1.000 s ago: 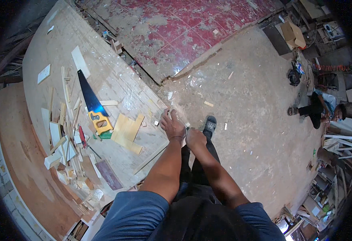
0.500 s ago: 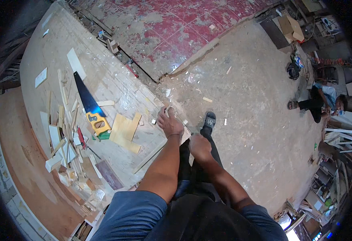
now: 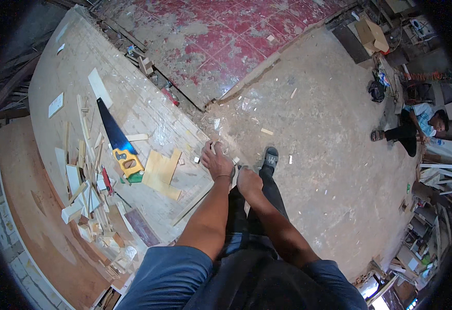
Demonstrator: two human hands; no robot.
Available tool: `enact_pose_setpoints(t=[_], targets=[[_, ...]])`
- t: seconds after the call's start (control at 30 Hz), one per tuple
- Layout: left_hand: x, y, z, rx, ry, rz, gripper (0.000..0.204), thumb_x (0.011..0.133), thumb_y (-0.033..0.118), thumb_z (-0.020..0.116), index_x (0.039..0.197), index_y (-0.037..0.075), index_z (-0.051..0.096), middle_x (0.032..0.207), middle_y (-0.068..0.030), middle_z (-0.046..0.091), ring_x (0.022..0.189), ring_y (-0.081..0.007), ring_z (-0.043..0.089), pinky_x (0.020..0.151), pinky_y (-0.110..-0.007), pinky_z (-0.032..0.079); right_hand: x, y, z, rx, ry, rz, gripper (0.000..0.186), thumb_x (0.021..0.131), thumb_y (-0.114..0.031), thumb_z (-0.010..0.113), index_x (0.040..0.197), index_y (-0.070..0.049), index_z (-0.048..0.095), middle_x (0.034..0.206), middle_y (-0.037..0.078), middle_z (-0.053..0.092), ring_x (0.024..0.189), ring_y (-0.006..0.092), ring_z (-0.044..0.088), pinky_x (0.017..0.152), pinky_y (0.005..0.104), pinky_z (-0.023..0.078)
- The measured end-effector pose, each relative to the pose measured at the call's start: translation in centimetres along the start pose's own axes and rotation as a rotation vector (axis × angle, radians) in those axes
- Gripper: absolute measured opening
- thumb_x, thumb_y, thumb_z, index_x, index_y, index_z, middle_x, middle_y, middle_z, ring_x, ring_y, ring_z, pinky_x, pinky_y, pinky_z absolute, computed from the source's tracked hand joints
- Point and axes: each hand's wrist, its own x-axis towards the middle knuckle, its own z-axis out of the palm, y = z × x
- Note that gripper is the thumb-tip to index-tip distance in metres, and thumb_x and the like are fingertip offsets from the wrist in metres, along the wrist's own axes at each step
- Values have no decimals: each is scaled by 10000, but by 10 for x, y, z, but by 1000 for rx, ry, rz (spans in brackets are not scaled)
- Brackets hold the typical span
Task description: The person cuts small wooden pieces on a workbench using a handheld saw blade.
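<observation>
My left hand (image 3: 217,161) rests at the right edge of the wooden worktable (image 3: 159,121), fingers spread and slightly bent. Close beside it, just past the edge, my right hand (image 3: 249,182) is closed in a fist. A dark bit shows at its upper left, but what it grips is mostly hidden. By the left hand's wrist sits a small pale wood block (image 3: 235,160). Left of the hands lie flat pale wood pieces (image 3: 160,173) and a handsaw (image 3: 117,138) with a dark blade and yellow handle.
Offcuts and thin strips (image 3: 84,155) are heaped on the table's left side, with a red-handled tool (image 3: 106,181) among them. Wood scraps (image 3: 267,132) dot the concrete floor (image 3: 329,155). A seated person (image 3: 417,124) is at the far right. Red tiles (image 3: 226,31) cover the floor beyond.
My right fist has moved a little left and up, nearer the left hand. The left hand stays at the table edge. The whole view has shifted slightly.
</observation>
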Motion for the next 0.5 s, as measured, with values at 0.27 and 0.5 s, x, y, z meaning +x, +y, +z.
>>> enact_pose_setpoints(t=[0.27,0.5], targets=[[-5,-24,-19,-183,-113,216,475,761,128,600,1223,91,493,1328,-178,412,1283,-388,323,1032,-581,237,-4,3,-5,31,-8,-12,290,912,-137,410,1017,51,603,949,269,676,887,394,684,790,472,542],[-5,-39,-34,-11,-374,824,545,820,251,617,1322,101,467,1367,-124,421,1331,-345,294,1080,-593,210,-9,-2,-7,32,-38,-23,312,916,-149,403,1042,55,602,964,272,673,903,398,679,791,475,540]])
